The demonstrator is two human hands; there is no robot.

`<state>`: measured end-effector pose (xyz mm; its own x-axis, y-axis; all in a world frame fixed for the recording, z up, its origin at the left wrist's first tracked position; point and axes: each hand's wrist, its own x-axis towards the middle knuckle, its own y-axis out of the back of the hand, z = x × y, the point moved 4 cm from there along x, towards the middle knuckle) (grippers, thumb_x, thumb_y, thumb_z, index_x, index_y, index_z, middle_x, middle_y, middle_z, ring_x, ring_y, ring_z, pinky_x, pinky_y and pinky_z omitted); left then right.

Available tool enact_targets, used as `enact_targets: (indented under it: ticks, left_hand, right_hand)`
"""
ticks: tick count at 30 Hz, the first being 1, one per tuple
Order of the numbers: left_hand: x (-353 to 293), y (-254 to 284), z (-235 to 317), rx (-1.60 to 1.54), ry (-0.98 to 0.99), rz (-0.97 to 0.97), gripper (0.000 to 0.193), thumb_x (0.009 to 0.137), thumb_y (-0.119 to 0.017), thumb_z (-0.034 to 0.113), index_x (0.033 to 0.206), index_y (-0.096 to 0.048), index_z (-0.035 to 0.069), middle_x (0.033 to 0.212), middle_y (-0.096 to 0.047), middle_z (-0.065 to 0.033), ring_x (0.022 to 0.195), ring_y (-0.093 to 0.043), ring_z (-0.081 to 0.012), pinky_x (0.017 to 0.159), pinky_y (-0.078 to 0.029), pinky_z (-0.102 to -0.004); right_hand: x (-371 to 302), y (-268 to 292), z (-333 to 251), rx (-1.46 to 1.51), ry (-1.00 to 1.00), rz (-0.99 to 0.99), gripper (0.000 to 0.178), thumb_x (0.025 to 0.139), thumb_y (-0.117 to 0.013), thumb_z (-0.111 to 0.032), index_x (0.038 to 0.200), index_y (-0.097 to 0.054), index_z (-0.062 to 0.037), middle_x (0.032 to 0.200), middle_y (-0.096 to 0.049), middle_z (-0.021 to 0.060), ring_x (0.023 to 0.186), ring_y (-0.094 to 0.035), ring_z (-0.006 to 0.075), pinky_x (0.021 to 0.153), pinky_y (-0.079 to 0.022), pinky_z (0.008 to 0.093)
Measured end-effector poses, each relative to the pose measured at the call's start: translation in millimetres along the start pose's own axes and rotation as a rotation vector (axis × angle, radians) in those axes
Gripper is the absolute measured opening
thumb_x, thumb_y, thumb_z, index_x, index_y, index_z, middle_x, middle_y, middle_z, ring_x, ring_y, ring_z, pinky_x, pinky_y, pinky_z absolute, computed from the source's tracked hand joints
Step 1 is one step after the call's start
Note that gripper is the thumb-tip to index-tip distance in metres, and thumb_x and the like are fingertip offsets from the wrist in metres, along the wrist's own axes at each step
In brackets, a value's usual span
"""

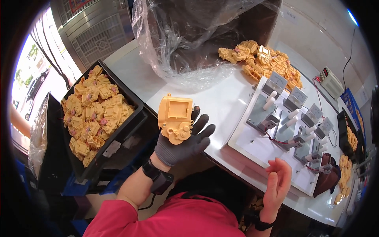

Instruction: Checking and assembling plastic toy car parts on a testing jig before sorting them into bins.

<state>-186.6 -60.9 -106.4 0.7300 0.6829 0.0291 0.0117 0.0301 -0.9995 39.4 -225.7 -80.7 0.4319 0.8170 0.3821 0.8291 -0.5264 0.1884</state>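
1. Red shirt (pixel 177 219) fills six o'clock, closest of all, with the wearer's hands reaching ahead of it.
2. Near the clock's centre, a touch toward nine, sits a yellow housing (pixel 175 121), over the gloved left hand (pixel 179 149), moulded face upward.
3. That hand holds the piece at its palm side, the visible fingers fanned wide toward one to three; the thumb is hidden, so I can't tell how firmly it pinches.
4. At four, the bare right hand (pixel 278 183) holds nothing, fingers loosely bent, beside the white board (pixel 252 138); I can't tell whether they touch.
5. It looks like hard plastic: light, I'd judge, and stiff, perhaps slippery on bare skin, less so on the glove.
6. Its small loop (pixel 169 94) at eleven and the raised bosses (pixel 181 131) near six seem easiest to chip.
7. I'd grip the plain outer walls at three and nine.
8. Similar housings (pixel 94 112) heap the black tray (pixel 126 134) at nine.
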Motion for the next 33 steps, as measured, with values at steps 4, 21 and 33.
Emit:
enact_targets:
  ticks: [4,21,33]
  left_hand:
    - [13.3,2.9,8.2,0.06,0.146,-0.094,0.056,0.096,-0.042,0.043,0.139,-0.042,0.008,0.103,-0.058,-0.0081,0.066,-0.046,-0.0141,0.059,-0.037,-0.0269]
    - [171.4,-83.6,19.8,1.624,0.106,0.219,0.048,0.087,-0.064,0.05,0.124,-0.056,0.021,0.088,-0.058,0.0083,0.067,-0.048,-0.0013,0.054,-0.037,-0.0178]
    - [212.3,-72.1,8.0,1.392,0.35,0.353,0.037,0.085,-0.068,0.049,0.097,-0.059,0.015,0.075,-0.059,-0.0004,0.055,-0.053,-0.0076,0.041,-0.037,-0.0185]
  right_hand:
    - [18.9,-3.1,4.4,0.082,-0.071,0.077,0.034,0.092,-0.057,-0.007,0.124,-0.051,0.0006,0.114,-0.056,0.0097,0.092,-0.055,0.015,0.083,-0.045,0.027]
    - [63.9,-48.6,9.7,0.036,0.077,0.127,0.043,0.088,-0.064,-0.007,0.129,-0.051,-0.0041,0.105,-0.055,0.0108,0.093,-0.056,0.0188,0.081,-0.048,0.0304]
    - [67.9,-33.6,6.5,-0.038,0.199,0.118,0.041,0.088,-0.062,-0.009,0.127,-0.05,-0.0024,0.108,-0.056,0.0152,0.093,-0.058,0.0279,0.084,-0.048,0.036]
